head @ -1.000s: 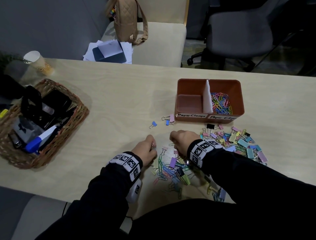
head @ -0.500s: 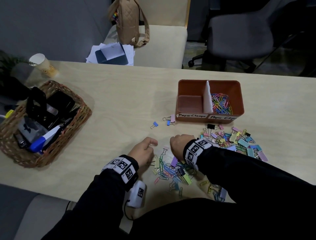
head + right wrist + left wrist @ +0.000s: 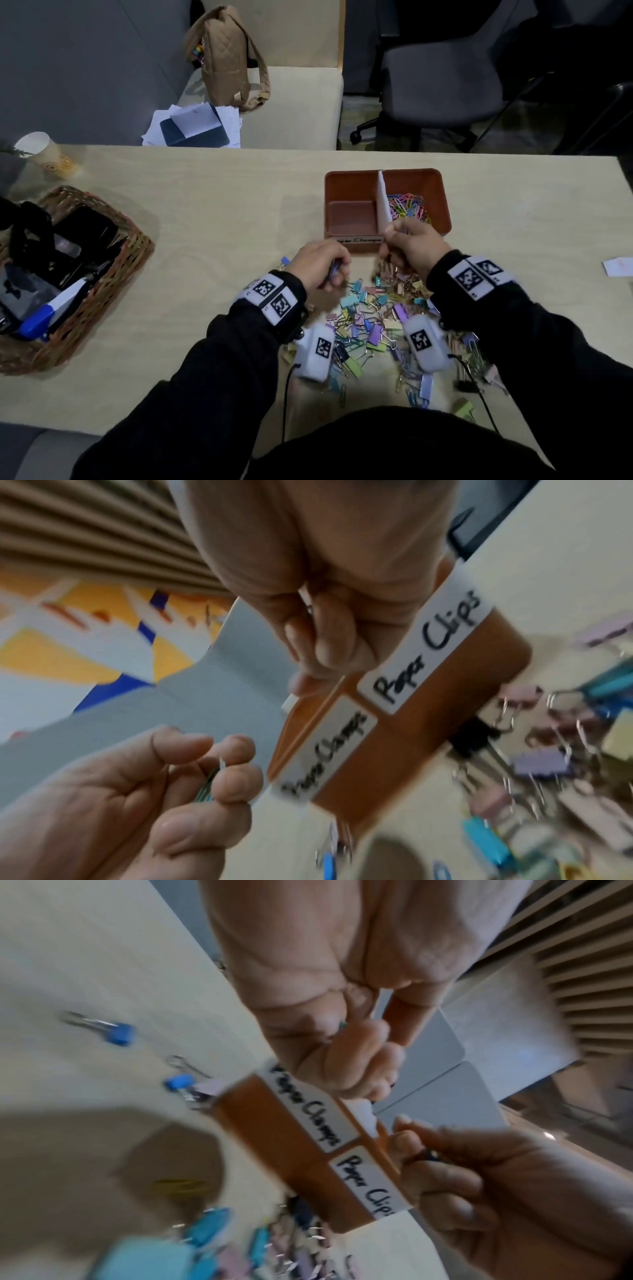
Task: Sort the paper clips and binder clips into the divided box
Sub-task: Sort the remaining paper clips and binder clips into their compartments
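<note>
A: Right hand [image 3: 412,245] fingers curled on something small, unclear what; it sits at the divided box [image 3: 442,202] front rim. Left hand [image 3: 320,262] pinches paper clips [image 3: 207,784] beside it.
B: Release over the right compartment, past the divider [image 3: 383,205].
A: Wrist views show labels "Paper Clamps" [image 3: 306,1108] and "Paper Clips" [image 3: 426,647]; the head view shows the mixed pile [image 3: 373,325] behind both hands.

Curled hands [image 3: 416,245] hide whatever clips [image 3: 207,784] they pinch.
</note>
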Demonstrator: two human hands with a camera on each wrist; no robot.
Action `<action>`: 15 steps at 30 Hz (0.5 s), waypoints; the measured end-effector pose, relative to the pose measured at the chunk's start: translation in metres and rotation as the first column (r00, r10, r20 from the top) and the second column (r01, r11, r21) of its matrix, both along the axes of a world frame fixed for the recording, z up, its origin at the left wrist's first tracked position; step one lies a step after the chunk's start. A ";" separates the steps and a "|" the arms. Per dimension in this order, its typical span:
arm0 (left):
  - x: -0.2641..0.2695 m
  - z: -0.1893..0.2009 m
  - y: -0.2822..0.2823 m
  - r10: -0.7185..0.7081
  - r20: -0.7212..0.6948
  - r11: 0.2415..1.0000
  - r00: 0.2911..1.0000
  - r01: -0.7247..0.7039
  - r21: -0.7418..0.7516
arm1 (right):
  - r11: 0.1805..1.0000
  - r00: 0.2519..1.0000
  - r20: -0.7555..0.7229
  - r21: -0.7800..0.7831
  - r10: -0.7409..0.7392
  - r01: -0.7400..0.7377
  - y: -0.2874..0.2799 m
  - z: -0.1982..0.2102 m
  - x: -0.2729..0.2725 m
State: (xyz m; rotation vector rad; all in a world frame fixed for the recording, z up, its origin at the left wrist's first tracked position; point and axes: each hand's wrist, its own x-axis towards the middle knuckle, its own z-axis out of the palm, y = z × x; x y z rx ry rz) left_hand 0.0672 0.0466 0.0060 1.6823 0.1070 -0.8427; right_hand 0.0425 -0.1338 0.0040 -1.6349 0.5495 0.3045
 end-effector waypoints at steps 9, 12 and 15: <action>0.046 0.034 -0.106 0.037 0.092 0.999 0.995 -0.034 -0.039 | 0.923 0.938 -0.097 0.169 -0.333 0.345 -0.058 0.018 0.029; 0.056 0.025 -0.117 -0.017 0.195 0.998 0.981 0.005 0.062 | 0.871 0.903 -0.138 0.241 -0.406 0.429 -0.060 0.020 0.041; 0.059 0.016 -0.115 -0.023 0.175 0.997 0.984 0.010 0.075 | 0.878 0.904 -0.158 0.220 -0.397 0.425 -0.059 0.019 0.048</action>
